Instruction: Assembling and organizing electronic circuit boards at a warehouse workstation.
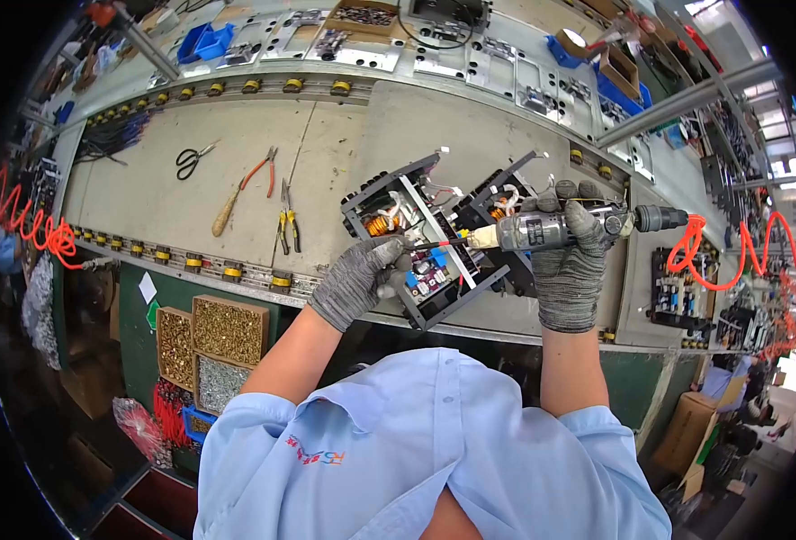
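Observation:
My right hand (pixel 571 261), in a grey knit glove, is wrapped round a pneumatic screwdriver (pixel 535 231) lying level, its bit pointing left. An orange coiled air hose (pixel 686 247) runs from the tool's right end. My left hand (pixel 359 280), gloved too, has its fingers closed near the bit's tip, at the left side of an open electronic unit (pixel 443 301). That unit has a dark frame, copper coils and coloured parts inside. What the left fingers pinch is too small to make out. A second similar unit (pixel 479 202) stands just behind, partly hidden by the screwdriver.
Left on the bench lie black scissors (pixel 197 159), red-handled pliers (pixel 258 175), yellow-handled pliers (pixel 288 225) and a wooden-handled tool (pixel 225 214). Boxes of brass screws (pixel 229 329) hang below the front edge. A roller rail (pixel 218 88) lines the back. Another assembly (pixel 677 288) is at right.

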`<state>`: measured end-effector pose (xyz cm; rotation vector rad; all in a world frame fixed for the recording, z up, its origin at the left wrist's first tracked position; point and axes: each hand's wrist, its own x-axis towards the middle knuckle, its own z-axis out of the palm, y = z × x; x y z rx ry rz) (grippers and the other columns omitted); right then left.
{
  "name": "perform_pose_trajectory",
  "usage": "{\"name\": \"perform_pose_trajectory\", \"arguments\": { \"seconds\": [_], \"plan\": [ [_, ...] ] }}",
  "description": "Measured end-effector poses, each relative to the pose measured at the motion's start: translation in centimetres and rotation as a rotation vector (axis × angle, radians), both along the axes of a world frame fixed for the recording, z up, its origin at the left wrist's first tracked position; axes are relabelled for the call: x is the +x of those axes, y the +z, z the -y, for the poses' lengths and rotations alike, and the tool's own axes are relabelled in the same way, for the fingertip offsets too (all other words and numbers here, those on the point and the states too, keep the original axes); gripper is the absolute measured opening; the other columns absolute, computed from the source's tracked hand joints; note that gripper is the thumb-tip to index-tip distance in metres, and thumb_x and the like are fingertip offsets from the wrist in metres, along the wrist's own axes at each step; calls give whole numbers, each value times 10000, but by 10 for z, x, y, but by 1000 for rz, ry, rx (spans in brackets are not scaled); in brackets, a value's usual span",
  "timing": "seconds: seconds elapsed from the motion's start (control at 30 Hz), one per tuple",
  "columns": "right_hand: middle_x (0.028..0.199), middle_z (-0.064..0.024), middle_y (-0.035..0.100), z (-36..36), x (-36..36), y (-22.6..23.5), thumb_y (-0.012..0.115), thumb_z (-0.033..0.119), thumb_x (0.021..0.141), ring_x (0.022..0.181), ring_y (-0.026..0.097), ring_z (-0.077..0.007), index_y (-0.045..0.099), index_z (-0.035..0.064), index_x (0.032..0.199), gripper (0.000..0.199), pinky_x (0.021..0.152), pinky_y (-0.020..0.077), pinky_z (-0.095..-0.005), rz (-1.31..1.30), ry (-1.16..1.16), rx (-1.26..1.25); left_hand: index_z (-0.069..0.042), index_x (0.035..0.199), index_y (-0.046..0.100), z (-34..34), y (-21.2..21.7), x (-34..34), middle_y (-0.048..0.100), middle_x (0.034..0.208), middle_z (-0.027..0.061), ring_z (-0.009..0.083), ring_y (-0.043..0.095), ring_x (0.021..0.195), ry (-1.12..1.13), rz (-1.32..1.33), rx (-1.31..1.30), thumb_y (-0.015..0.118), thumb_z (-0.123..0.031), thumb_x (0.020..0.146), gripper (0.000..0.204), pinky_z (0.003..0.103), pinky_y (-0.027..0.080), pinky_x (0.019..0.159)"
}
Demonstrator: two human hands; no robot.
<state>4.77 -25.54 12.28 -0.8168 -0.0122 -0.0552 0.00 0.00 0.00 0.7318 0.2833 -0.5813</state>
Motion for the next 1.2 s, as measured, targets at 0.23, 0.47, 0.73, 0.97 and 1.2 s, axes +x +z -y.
{"name": "perform_pose_trajectory", "arguments": {
  "seconds": [0.23, 0.47, 0.73, 0.97, 1.2],
  "plan": [
    [1041, -92, 663, 26, -9, -3, 720, 18, 823, 928, 698, -269, 615, 106, 1128, 334, 818, 610, -452, -20, -34, 44, 21, 1113, 624, 41, 25, -3, 588, 740, 18, 75, 513, 506, -3, 0, 126, 628, -382, 989, 421, 206, 352, 394],
    [977, -104, 682, 30, -30, 11, 791, 60, 780, 882, 705, -229, 631, 36, 1065, 328, 813, 614, -399, 145, 26, 67, 5, 1106, 644, 56, 35, -25, 566, 679, -17, 57, 450, 446, 55, -97, 176, 601, -432, 998, 452, 210, 335, 372],
    [983, -108, 680, 54, -42, 7, 791, 66, 779, 866, 696, -230, 621, 31, 1098, 363, 760, 620, -383, 167, 72, 4, -40, 1025, 648, 83, 40, -40, 624, 713, 2, 59, 487, 449, 107, -103, 285, 619, -405, 994, 368, 200, 337, 351],
    [1013, -83, 665, 81, -48, -6, 777, 62, 781, 900, 682, -228, 611, 89, 1101, 361, 813, 597, -412, 85, 114, 190, -59, 963, 618, 92, 22, -59, 578, 703, -7, 73, 483, 451, 58, -331, 106, 592, -543, 967, 484, 213, 344, 358],
    [1040, -32, 646, 123, -53, -17, 744, 41, 816, 918, 649, -193, 628, 151, 1159, 378, 941, 546, -474, 119, 57, 84, -29, 996, 686, 60, -3, 0, 540, 684, -19, 71, 439, 494, -86, -146, 1042, 696, -443, 917, 422, 240, 347, 428]
  ]
}}
